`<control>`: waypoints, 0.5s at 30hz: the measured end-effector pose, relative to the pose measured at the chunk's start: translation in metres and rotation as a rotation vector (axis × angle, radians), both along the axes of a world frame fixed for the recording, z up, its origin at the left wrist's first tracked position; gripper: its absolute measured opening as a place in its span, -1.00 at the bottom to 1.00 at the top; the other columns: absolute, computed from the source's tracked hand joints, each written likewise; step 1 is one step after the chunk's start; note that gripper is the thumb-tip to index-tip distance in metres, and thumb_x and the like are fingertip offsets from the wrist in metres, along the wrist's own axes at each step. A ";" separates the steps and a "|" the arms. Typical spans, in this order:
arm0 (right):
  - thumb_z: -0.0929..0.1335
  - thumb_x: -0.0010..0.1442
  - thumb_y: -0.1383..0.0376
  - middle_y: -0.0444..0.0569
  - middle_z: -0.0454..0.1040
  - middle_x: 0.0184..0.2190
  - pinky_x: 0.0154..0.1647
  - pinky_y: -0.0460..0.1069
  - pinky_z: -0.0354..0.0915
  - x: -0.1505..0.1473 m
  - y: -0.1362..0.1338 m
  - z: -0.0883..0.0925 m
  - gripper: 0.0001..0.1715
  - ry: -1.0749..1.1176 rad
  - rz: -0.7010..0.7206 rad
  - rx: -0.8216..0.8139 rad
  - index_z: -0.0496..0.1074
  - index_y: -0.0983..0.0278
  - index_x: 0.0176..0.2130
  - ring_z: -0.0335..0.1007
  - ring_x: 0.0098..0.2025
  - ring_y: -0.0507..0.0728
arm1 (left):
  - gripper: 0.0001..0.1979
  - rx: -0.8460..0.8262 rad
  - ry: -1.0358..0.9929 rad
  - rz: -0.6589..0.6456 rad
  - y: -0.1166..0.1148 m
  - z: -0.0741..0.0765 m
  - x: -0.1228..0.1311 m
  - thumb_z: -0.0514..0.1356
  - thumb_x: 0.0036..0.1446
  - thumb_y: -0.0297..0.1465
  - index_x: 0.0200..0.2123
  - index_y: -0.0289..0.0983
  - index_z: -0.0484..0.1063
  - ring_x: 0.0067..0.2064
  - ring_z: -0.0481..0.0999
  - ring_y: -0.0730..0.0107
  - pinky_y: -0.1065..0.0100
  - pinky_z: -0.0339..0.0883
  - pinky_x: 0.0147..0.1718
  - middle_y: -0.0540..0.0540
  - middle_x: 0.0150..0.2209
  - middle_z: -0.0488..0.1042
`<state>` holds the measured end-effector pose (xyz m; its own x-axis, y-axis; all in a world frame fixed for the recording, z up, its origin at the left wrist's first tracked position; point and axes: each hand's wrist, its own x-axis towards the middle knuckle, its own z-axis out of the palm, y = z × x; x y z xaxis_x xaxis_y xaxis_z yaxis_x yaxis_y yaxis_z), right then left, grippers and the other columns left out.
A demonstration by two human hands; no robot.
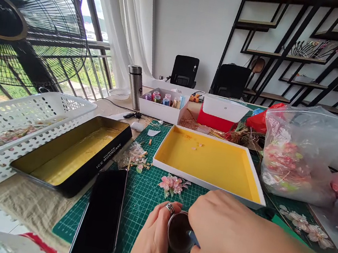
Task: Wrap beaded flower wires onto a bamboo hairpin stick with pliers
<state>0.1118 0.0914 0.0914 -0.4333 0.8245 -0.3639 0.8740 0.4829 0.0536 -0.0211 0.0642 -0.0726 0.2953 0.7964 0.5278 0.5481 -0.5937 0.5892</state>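
My left hand [152, 239] is wrapped around a small round jar [180, 233] with a pale rim and a dark brown inside. A ring sits on one finger of that hand. Over the jar's right side, my right hand [219, 233] is closed on a thin blue tool [194, 238] whose end reaches into the jar; its kind cannot be made out. Just beyond the hands, a pink flower hair ornament [174, 185] lies on the green cutting mat [142, 195]. Whatever is inside the jar is too dark to tell.
A yellow-lined shallow box [214, 163] lies beyond my hands. To the left are a black phone [100, 214], a black mooncake tin [84, 173] and a white basket [56, 126]. Plastic bags with flowers [292, 159] crowd the right, near pale flower pieces [307, 227].
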 end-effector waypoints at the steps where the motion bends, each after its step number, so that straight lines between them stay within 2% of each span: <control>1: 0.34 -0.09 0.43 0.01 0.48 -0.50 -0.61 -0.06 -0.04 0.001 0.004 0.003 -0.90 -0.024 -0.022 -0.029 0.46 0.28 -0.48 0.46 -0.41 0.20 | -0.46 0.001 -0.006 -0.007 0.000 0.000 0.001 0.13 0.16 -0.53 0.15 -0.28 -0.04 0.02 0.45 0.20 0.25 0.47 -0.10 -0.30 -0.02 0.38; 6: 0.32 -0.10 0.36 0.00 0.43 -0.56 -0.61 -0.08 -0.07 0.014 0.012 0.009 -0.91 0.048 -0.069 0.083 0.40 0.27 -0.58 0.42 -0.47 0.18 | -0.17 0.150 -0.003 0.014 0.001 -0.002 0.002 0.18 0.10 -0.59 0.28 -0.24 -0.29 0.06 0.42 0.16 0.21 0.46 -0.08 -0.32 0.03 0.34; 8: 0.31 -0.11 0.34 -0.03 0.39 -0.59 -0.60 -0.09 -0.06 0.018 0.014 0.009 -0.90 0.063 -0.064 0.106 0.36 0.26 -0.62 0.39 -0.49 0.16 | -0.11 0.147 -0.001 0.026 0.002 -0.002 0.001 0.19 0.09 -0.60 0.30 -0.21 -0.35 0.08 0.41 0.15 0.20 0.45 -0.06 -0.32 0.06 0.32; 12: 0.29 -0.12 0.35 -0.05 0.40 -0.59 -0.60 -0.07 -0.03 0.023 0.015 0.012 -0.91 0.033 -0.078 0.066 0.36 0.23 -0.60 0.39 -0.51 0.16 | -0.13 0.088 -0.008 0.010 0.001 0.000 0.000 0.20 0.10 -0.59 0.29 -0.19 -0.31 0.09 0.41 0.16 0.18 0.42 -0.02 -0.31 0.08 0.31; 15: 0.31 -0.09 0.35 -0.02 0.45 -0.52 -0.58 -0.07 0.00 0.022 0.015 0.016 -0.92 -0.004 -0.071 0.023 0.41 0.23 -0.56 0.43 -0.44 0.21 | -0.20 0.068 -0.020 0.008 0.001 0.003 0.001 0.20 0.11 -0.57 0.26 -0.23 -0.25 0.06 0.42 0.15 0.18 0.43 -0.04 -0.31 0.03 0.36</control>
<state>0.1340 0.1059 0.1074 -0.3722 0.8611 -0.3465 0.9056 0.4186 0.0676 -0.0200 0.0653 -0.0698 0.2777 0.7606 0.5868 0.5415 -0.6285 0.5584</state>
